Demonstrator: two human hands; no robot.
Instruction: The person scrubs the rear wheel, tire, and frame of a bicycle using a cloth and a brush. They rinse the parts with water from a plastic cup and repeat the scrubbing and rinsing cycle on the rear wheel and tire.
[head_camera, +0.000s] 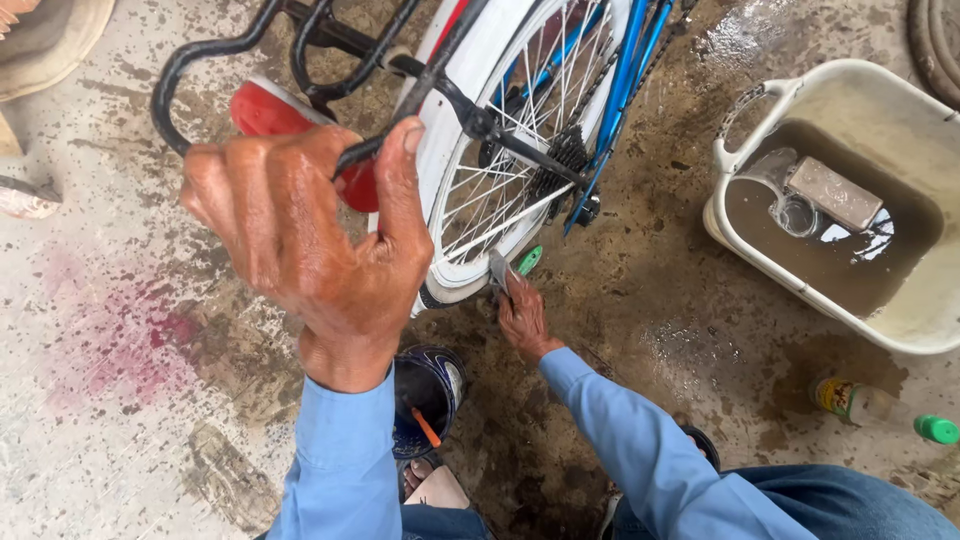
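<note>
My left hand (310, 235) grips a black strut of the bicycle's rear rack (200, 50), close to the camera, right by the red reflector (265, 110). The rear wheel (500, 170), with a white tyre and silver spokes, stands just right of it. My right hand (522, 318) reaches down to the ground at the bottom of the tyre and holds a small metal tool (500, 268) with a green handle end (530, 260) against the rim. Both arms wear blue sleeves. The blue frame (625, 80) and the sprocket (568, 155) show behind the spokes.
A cream plastic tub (790, 280) of murky water with a grey block in it stands at the right. A bottle with a green cap (880, 408) lies below it. My sandalled foot (430, 395) rests on wet, stained concrete.
</note>
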